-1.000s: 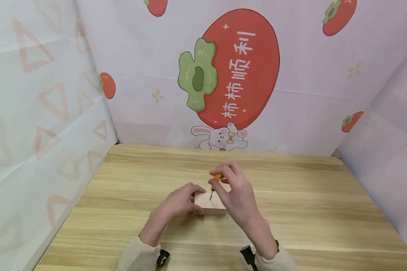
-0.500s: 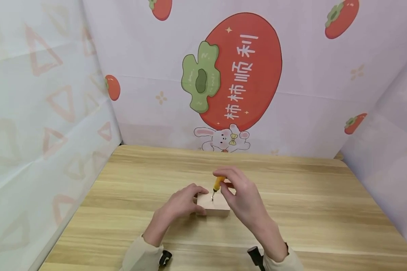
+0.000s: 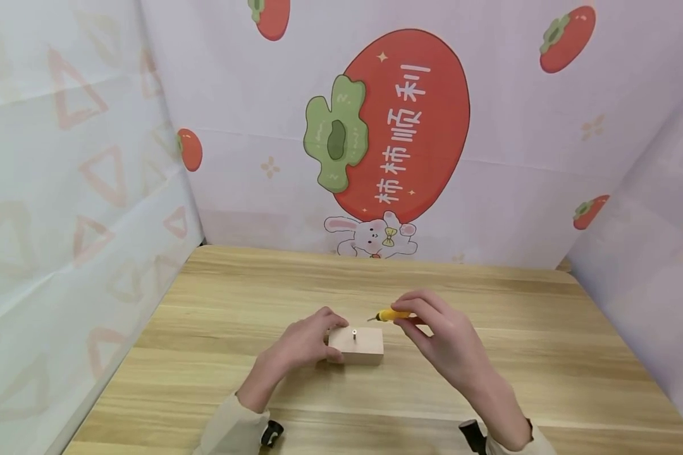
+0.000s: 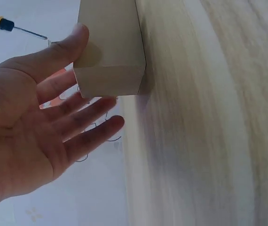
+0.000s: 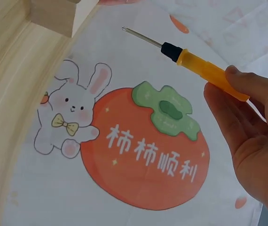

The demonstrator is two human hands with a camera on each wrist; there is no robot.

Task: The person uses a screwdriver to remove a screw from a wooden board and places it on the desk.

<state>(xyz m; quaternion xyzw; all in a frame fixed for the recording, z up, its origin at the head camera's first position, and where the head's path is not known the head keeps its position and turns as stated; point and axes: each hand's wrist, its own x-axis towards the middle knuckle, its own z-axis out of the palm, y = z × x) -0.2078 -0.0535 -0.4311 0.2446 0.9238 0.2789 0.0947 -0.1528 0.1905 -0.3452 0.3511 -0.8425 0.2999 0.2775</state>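
Note:
A pale wooden block (image 3: 370,342) lies on the table, and a small screw (image 3: 354,335) stands upright from its top face. My left hand (image 3: 300,341) grips the block's left end, thumb on the near side and fingers on the far side. In the left wrist view the thumb presses one face of the block (image 4: 110,42). My right hand (image 3: 446,338) pinches a yellow-handled screwdriver (image 3: 394,315) between thumb and fingers. Its thin metal shaft points left, its tip apart from the screw. The right wrist view shows the screwdriver (image 5: 204,68) with a cross-shaped tip and black collar.
The wood-grain table (image 3: 250,291) extends around the block. Behind it hangs a printed cloth (image 3: 233,189) with a large persimmon and a rabbit. More cloth walls (image 3: 62,208) stand at the left and right sides.
The screwdriver has come off the screw and moved right with my right hand, tilting from nearly upright to almost level. My left hand stays on the block.

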